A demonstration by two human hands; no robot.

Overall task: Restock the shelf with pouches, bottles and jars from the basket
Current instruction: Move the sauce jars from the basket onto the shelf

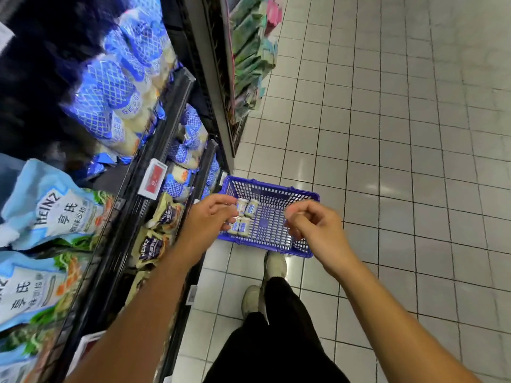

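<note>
Head view. A shelf (154, 150) is recorded at 9 o'clock, stocked with pale blue pouches (52, 205) and carrying a red price tag (153, 181). White floor tiles (401, 134) are seen at 3 o'clock. The blue basket (269, 189) is set on the floor near centre, with shoes (275, 265) at its 6 o'clock. Four jars (244, 217) lie in its 9 o'clock side, partly covered by the left hand (210, 214), with long axes running roughly 1 to 7 o'clock. Both hands, including the right hand (312, 222), are loosely curled; nothing is held.
</note>
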